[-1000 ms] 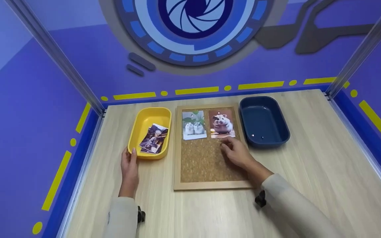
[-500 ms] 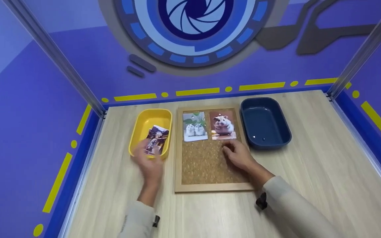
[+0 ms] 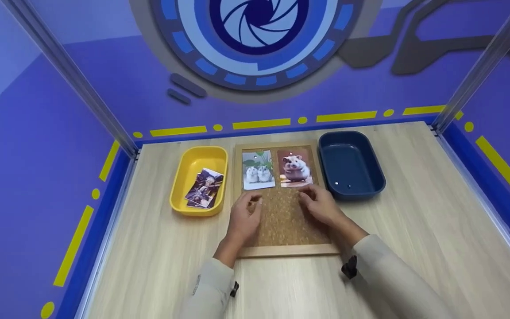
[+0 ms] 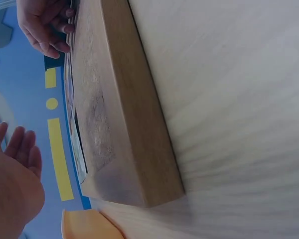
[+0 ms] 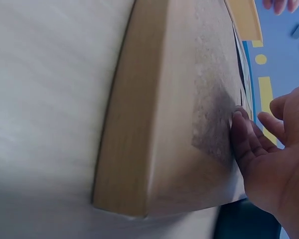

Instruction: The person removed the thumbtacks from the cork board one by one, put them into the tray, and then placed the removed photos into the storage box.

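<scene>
A wood-framed cork board (image 3: 281, 221) lies flat on the table. Two hamster pictures are on its upper half: a card with two hamsters (image 3: 258, 176) at left and a card with one hamster (image 3: 295, 170) at right, each with a small shiny dot near its top. My left hand (image 3: 242, 221) hovers over the board's left side, fingers loosely bent and nothing between them; the left wrist view shows it raised above the surface. My right hand (image 3: 322, 207) is at the board's right side, just below the single-hamster card, relaxed fingertips right at the cork and nothing visible in them.
Left of the board stands a yellow tray (image 3: 191, 166) with several picture cards (image 3: 205, 189) inside. At right, close against the frame, a dark blue tray (image 3: 348, 161) holds a couple of tiny shiny pieces (image 3: 336, 183). Purple printed walls enclose the table's back and sides.
My left hand has left the yellow tray's near edge and moved right, past the cards, to over the cork board. My right hand has stayed in place.
</scene>
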{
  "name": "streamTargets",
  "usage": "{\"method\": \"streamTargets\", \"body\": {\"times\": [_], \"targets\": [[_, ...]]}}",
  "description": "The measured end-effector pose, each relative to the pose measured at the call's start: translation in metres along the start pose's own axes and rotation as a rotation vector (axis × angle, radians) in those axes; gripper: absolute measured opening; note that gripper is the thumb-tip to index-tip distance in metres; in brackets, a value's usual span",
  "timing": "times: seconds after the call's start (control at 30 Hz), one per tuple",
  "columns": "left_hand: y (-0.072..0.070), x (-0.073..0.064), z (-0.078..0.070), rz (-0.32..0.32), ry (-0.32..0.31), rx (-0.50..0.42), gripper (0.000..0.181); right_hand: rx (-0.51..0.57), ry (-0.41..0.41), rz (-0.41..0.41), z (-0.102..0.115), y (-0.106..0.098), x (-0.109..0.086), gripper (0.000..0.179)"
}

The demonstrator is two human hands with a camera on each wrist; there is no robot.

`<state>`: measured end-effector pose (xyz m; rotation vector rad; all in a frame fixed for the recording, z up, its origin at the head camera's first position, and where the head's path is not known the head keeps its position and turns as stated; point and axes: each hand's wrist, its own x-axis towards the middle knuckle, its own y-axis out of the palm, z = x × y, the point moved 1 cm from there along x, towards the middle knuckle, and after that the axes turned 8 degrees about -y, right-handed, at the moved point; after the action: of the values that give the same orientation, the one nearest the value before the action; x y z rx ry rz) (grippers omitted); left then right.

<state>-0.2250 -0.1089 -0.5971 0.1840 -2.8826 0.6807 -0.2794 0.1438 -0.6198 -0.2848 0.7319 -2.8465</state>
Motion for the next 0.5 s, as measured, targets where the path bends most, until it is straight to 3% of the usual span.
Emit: {"method": "streamTargets", "body": {"times": [0.1, 0.2, 0.27, 0.37, 0.5], "targets": [[0.009, 0.005, 0.006, 0.017, -0.136, -0.016, 0.020, -0.018, 0.013, -0.018, -0.002, -0.001, -0.001, 0.022], [0.019, 0.008, 0.010, -0.020, -0.291, -0.010, 0.025, -0.021, 0.015, -0.016, -0.003, 0.000, 0.000, 0.023], [0.026, 0.011, 0.012, -0.050, -0.362, 0.019, 0.028, -0.003, 0.018, -0.006, -0.002, 0.001, 0.001, 0.023], [0.034, 0.016, 0.012, -0.061, -0.398, 0.066, 0.030, 0.028, 0.023, 0.007, 0.000, 0.003, 0.003, 0.024], [0.041, 0.024, 0.010, -0.003, -0.396, 0.175, 0.035, 0.018, 0.016, 0.008, 0.001, 0.007, 0.006, 0.021]]}}
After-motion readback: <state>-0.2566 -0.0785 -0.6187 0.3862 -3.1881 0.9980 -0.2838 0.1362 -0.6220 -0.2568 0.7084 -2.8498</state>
